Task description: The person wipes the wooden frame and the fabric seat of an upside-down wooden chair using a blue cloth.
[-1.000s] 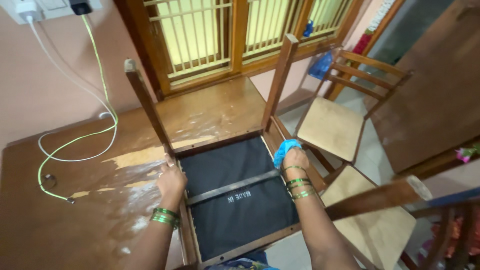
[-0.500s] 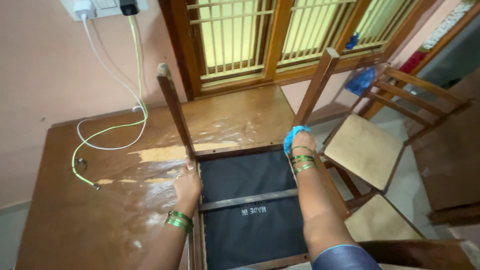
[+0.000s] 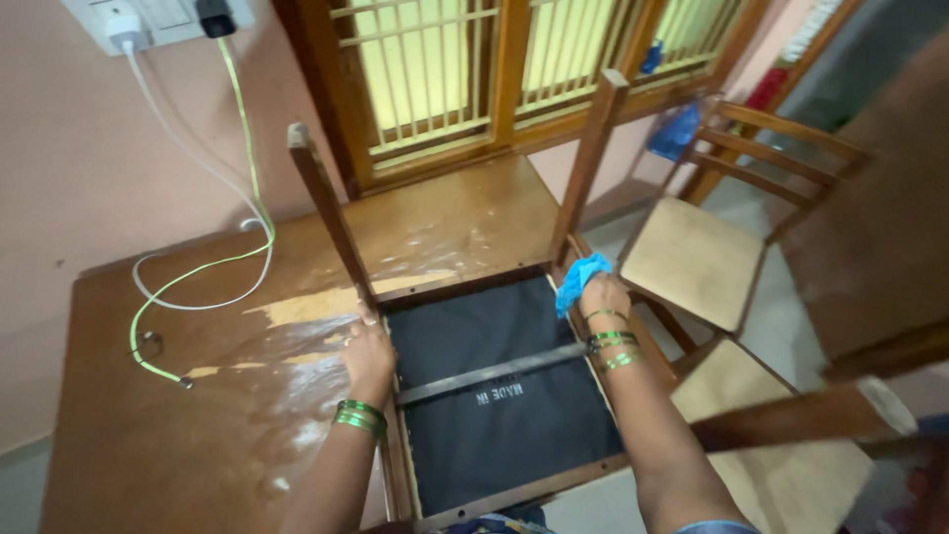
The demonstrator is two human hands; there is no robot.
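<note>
Head view: left hand point(image 3: 368, 353) centre frame, fingers closed over the left rail of an upturned chair point(image 3: 494, 386), at the base of its left leg point(image 3: 329, 213). Right hand point(image 3: 603, 297) right of centre, clamped on a blue cloth point(image 3: 580, 278), pressed against the chair's right rail at the foot of the right leg point(image 3: 586, 163). Green bangles on both wrists.

Chair lies seat-down on the bench point(image 3: 178, 415), centre to lower centre, two legs pointing up toward the window point(image 3: 474, 69) at top. Black underside fabric faces the camera; a dark crossbar point(image 3: 489, 373) runs across it between the hands. A third leg point(image 3: 801, 415) cuts in at lower right.

Bench top is brown wood, worn patches and pale streaks left of the left hand. A green cable point(image 3: 198, 267) and a white cable point(image 3: 173, 124) loop across its upper left, running up to a wall socket point(image 3: 148, 15) in the top left corner.

Two upright chairs point(image 3: 692, 259) with tan seats stand at right, beside the bench.
</note>
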